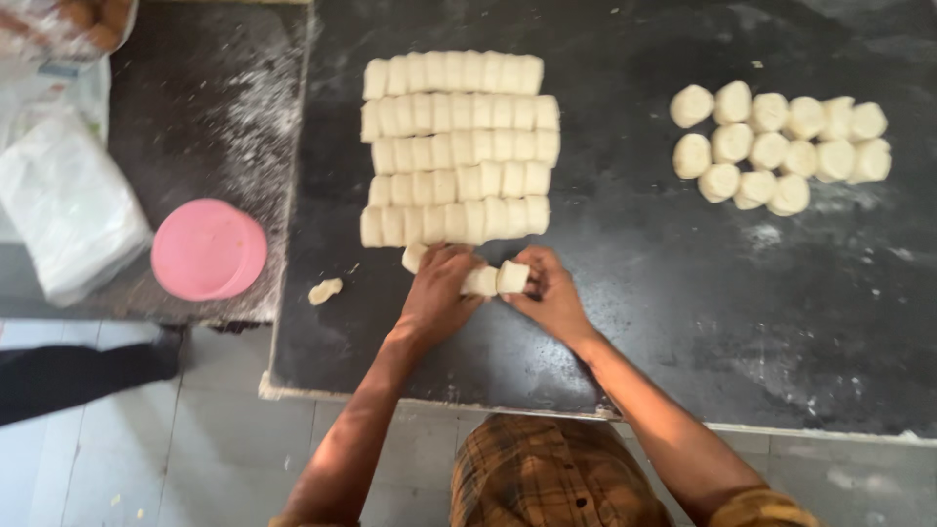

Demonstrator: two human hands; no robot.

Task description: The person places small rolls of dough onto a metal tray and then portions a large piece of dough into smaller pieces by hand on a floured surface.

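On a black counter (683,293) several rows of cut white dough pieces (454,146) lie packed side by side. Just below them, my left hand (436,293) and my right hand (551,293) both grip a short roll of dough (493,280), one hand at each end. A bit of that roll shows at the left of my left hand (414,257). A group of rounded dough balls (781,146) sits at the far right of the counter.
A pink round lid (208,250) rests on a floured slab at left, with a white plastic bag (63,200) beside it. A small dough scrap (325,290) lies near the counter's left edge. Another person's dark sleeve (78,376) shows at lower left.
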